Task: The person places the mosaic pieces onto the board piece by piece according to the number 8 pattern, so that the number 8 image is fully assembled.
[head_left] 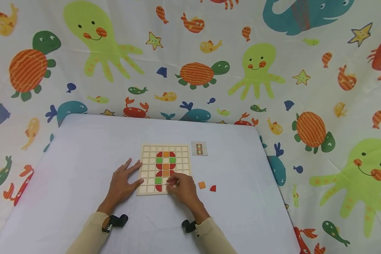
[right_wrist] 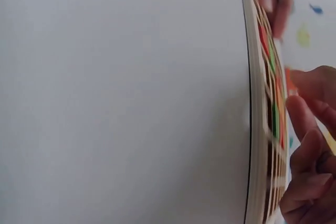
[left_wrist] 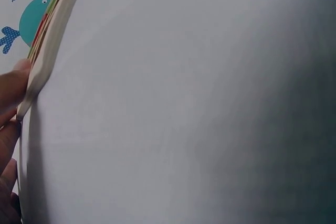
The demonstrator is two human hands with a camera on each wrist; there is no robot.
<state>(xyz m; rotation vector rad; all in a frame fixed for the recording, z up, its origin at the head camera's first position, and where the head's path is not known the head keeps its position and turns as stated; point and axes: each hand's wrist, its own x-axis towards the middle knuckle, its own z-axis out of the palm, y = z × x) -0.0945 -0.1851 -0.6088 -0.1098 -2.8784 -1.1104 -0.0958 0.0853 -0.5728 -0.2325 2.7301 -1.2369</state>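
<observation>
A wooden grid board point(head_left: 147, 170) lies on the white table, with red, green and orange tiles forming a figure in its cells. My left hand point(head_left: 122, 181) rests at its left edge, fingers spread and thumb touching the border. Over the board's lower right reaches my right hand point(head_left: 182, 187), its thumb and forefinger close together above the figure. By those fingertips, the right wrist view shows a small orange-red tile point(right_wrist: 290, 80), blurred, its shape unclear. The hand hides the figure's lower right cells in the head view.
Right of the board lie a loose orange square tile point(head_left: 202, 185) and a red quarter-round tile point(head_left: 213, 188). A small pattern card point(head_left: 199, 148) lies beyond the board's upper right corner. Behind the table hangs a sea-animal curtain point(head_left: 177, 35).
</observation>
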